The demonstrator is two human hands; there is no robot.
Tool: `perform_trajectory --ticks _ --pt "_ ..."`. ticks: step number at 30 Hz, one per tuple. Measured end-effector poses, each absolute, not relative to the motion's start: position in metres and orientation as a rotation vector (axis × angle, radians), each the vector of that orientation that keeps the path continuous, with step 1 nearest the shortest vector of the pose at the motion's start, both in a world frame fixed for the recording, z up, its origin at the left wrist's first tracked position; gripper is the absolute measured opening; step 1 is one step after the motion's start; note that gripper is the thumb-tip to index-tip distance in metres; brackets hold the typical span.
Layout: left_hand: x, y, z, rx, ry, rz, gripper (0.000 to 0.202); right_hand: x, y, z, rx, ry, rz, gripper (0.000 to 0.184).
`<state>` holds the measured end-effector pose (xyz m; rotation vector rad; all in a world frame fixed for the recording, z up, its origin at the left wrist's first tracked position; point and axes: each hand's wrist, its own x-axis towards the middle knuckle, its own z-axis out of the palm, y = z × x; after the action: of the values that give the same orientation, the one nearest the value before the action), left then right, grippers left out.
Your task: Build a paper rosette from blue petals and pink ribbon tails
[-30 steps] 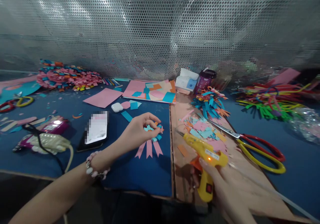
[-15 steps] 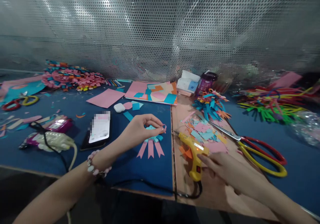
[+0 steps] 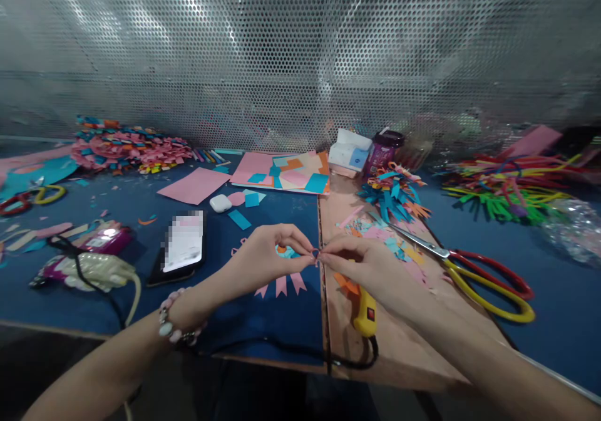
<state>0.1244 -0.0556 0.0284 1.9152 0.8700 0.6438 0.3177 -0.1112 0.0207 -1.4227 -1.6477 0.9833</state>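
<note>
My left hand (image 3: 263, 259) and my right hand (image 3: 361, 263) meet at their fingertips over the blue mat, pinching together a tiny dark paper piece (image 3: 315, 254). Under my left hand lies a paper rosette (image 3: 282, 277) with blue and orange petals and three pink ribbon tails. The yellow glue gun (image 3: 365, 308) lies flat on the brown board (image 3: 399, 352) below my right wrist, its black cord running off the front edge.
Large red-and-yellow scissors (image 3: 474, 274) lie to the right amid paper scraps. A phone (image 3: 181, 245), white earbud case (image 3: 220, 203), pink sheet (image 3: 193, 184) and coloured paper stacks (image 3: 286, 173) sit behind. A coiled cord (image 3: 89, 267) lies left; a perforated metal wall (image 3: 300, 57) closes the back.
My right hand let go of the glue gun, which now lies on the board, and moved left to meet my left hand's fingertips above the rosette.
</note>
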Motion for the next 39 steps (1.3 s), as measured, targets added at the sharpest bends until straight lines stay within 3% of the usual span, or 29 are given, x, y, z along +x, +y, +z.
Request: perform_trajectory --ticks 39 --pt "0.125 -0.057 0.016 1.87 0.92 0.777 0.023 0.304 -0.115 0.01 -1.288 -1.699 0.637 0.016"
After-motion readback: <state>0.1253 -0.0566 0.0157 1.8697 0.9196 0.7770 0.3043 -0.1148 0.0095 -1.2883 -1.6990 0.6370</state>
